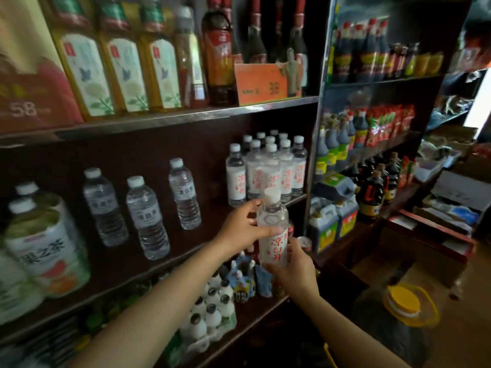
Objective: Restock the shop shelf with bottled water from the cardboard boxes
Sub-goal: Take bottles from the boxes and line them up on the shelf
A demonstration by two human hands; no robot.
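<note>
Head view of a shop shelf during restocking. The left hand (240,229) grips the upper body of a water bottle (272,229), fingers curled round it just below the shoulder, thumb across the front. The right hand (291,269) cups the base from below, fingers wrapped round the lower end. The bottle is upright, white-capped, clear, with a white label bearing red characters. It is held in front of the middle shelf (164,264), just below and in front of a cluster of matching bottles (268,171) at the right end of that shelf. Further left on the same shelf stand three clear bottles with grey labels (144,217), well apart from one another, and large tea bottles (47,251). An open cardboard box (393,261) sits low at the right, beside a yellow-capped jug (403,304).

Handling, as a judgement: the bottle appears full, so moderately heavy for its size and easily carried in one hand. Thin plastic walls probably yield under a hard squeeze, and the smooth label may slip. The firmest hold is likely round the mid-body or shoulder, with the base supported. Being tall and narrow, it may tip if it nudges its neighbours while being set down.
</note>
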